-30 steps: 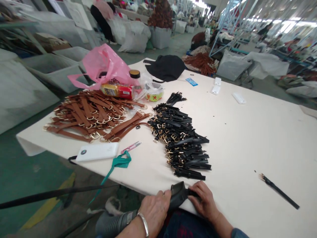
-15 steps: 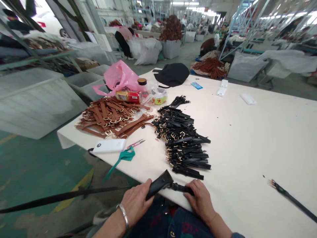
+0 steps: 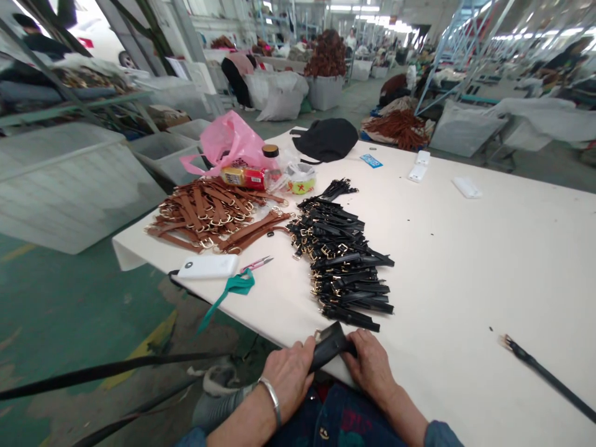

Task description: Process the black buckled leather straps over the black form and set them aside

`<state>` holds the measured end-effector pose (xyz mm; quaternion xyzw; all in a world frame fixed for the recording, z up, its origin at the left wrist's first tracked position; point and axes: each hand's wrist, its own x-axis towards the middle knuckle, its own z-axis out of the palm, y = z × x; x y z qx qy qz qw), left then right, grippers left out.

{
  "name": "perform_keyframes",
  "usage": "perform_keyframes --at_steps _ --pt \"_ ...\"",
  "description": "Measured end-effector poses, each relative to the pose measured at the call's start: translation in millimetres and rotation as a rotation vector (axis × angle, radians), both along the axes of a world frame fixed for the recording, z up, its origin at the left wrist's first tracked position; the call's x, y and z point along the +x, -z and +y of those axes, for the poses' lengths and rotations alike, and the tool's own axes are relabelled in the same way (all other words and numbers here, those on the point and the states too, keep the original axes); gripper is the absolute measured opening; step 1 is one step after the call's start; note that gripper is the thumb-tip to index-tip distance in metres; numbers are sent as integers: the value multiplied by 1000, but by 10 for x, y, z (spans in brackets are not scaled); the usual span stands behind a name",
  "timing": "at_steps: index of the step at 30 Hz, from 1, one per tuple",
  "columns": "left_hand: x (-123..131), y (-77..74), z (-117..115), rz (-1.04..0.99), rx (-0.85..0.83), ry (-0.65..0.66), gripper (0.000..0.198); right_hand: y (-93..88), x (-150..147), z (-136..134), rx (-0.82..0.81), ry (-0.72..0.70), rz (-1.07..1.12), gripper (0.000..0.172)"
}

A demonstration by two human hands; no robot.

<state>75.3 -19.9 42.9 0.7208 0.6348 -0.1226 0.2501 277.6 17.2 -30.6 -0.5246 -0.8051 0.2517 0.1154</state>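
Note:
A broad black leather strap [image 3: 327,347] is at the table's near edge, its wide end angled up between my hands. My left hand [image 3: 288,367], with a silver bangle at the wrist, is closed around it. Close beside it, my right hand [image 3: 370,365] has thumb and fingers closed on the dark strap's right part, mostly hidden by the fingers. A bit of gold metal shows by my left fingertips. Just beyond lies a heap of black buckled straps [image 3: 347,267]. A single black strap [image 3: 549,375] rests at the right.
Brown straps [image 3: 200,211] are piled at the table's left, near a pink bag [image 3: 233,143], a jar and a black cap [image 3: 326,139]. Thread snips [image 3: 257,263], teal cloth [image 3: 239,282] and a white device [image 3: 208,266] lie at the left edge. Long dark bands [image 3: 116,369] cross lower left.
My left hand has moved right with the broad strap, closing the gap to my right hand. The narrow buckled part that showed between them is now mostly covered.

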Motion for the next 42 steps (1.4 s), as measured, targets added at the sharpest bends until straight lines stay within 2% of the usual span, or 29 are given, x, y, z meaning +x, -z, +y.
perform_keyframes --at_steps 5,8,13,18,23,27,32,37,39,42 --pt "-62 -96 -104 46 -66 3 48 23 45 -26 -61 33 48 11" --pt "15 -128 -86 60 -83 12 47 35 61 -7 -86 47 49 11" --pt "132 -64 49 34 -41 -5 43 46 73 54 -150 109 14 13" --pt "-25 5 106 -24 44 -111 36 41 68 46 -156 92 -30 19" --pt "-166 -23 -52 29 56 -110 37 60 65 30 -118 85 -4 18" --pt "-44 -26 -177 23 0 -54 40 74 58 34 -84 84 21 13" --pt "144 0 -45 32 19 -29 40 83 54 61 -77 142 -8 11" --pt "-33 -24 79 10 70 -128 29 59 41 57 -102 125 -6 12" --pt "-131 -26 24 21 80 -159 30 47 30 46 -103 123 -8 13" --pt "-181 15 -120 9 75 -105 37 37 17 36 -110 137 -12 14"
